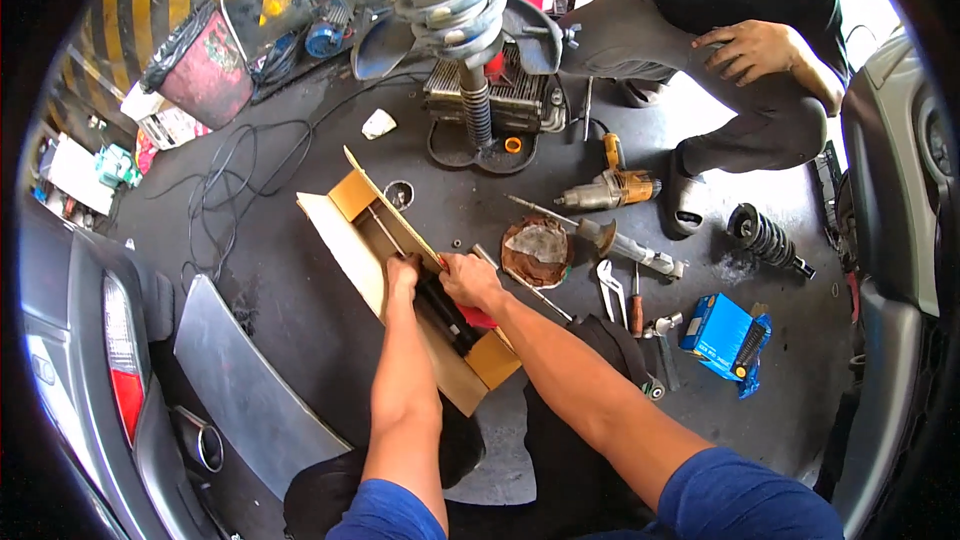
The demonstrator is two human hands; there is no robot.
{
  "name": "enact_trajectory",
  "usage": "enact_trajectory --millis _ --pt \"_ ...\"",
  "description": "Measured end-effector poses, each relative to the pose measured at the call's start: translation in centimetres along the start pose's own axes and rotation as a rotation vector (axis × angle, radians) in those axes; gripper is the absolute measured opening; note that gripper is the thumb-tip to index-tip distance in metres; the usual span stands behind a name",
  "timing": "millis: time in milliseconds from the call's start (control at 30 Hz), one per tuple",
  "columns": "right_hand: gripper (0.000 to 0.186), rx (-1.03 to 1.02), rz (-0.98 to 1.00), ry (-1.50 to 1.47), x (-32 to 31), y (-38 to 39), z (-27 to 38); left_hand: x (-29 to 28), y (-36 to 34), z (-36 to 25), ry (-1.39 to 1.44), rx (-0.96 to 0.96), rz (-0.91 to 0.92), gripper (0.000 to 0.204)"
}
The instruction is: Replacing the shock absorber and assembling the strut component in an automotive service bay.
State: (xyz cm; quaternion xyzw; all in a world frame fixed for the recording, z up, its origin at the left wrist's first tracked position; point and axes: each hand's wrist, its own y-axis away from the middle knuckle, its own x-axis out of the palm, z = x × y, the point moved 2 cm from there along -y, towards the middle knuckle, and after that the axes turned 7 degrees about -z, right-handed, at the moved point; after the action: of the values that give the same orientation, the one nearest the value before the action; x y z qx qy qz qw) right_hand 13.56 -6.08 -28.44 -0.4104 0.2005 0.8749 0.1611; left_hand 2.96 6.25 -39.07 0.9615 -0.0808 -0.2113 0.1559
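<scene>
A long, opened cardboard box (345, 252) lies in front of me with its flaps raised. Inside it is a shock absorber (438, 308) with a black body and a thin silver rod. My left hand (403, 276) reaches into the box, its fingers curled round the shock absorber where rod and body meet. On the box's right side wall, my right hand (468, 282) is closed over the edge, its fingertips partly hidden. Something red (480, 317) shows beneath that hand; what it is I cannot make out.
To the right lie an impact wrench (612, 187), an old strut (630, 248), pliers (611, 290), a blue box (722, 335) and a coil-spring strut (768, 238). A spring compressor (455, 10) stands ahead, beside a crouching person (700, 50). Cars flank both sides; a cable (235, 175) trails left.
</scene>
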Motion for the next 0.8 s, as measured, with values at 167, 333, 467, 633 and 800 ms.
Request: enact_trajectory --millis 167,333,467,633,800 --pt "0.034 -0.09 -0.038 -0.112 0.6 0.4 5.0 -9.6 -0.5 -1.9 0.27 -0.001 -0.041 0.023" --pt "0.03 -0.133 -0.033 0.016 0.8 -0.6 3.4 -10.5 5.2 -7.1 0.602 0.145 -0.183 0.021" --pt "0.025 -0.091 0.001 -0.023 1.9 -1.1 4.2 -13.4 10.0 -14.8 0.567 0.454 -0.21 0.026" --pt "0.025 -0.123 -0.057 -0.033 2.7 -2.3 7.1 -21.2 17.1 -28.1 0.399 0.762 -0.265 0.032" --pt "0.031 -0.168 -0.109 -0.096 0.7 -4.8 12.9 -28.2 20.4 -37.0 0.278 0.821 -0.265 0.036"
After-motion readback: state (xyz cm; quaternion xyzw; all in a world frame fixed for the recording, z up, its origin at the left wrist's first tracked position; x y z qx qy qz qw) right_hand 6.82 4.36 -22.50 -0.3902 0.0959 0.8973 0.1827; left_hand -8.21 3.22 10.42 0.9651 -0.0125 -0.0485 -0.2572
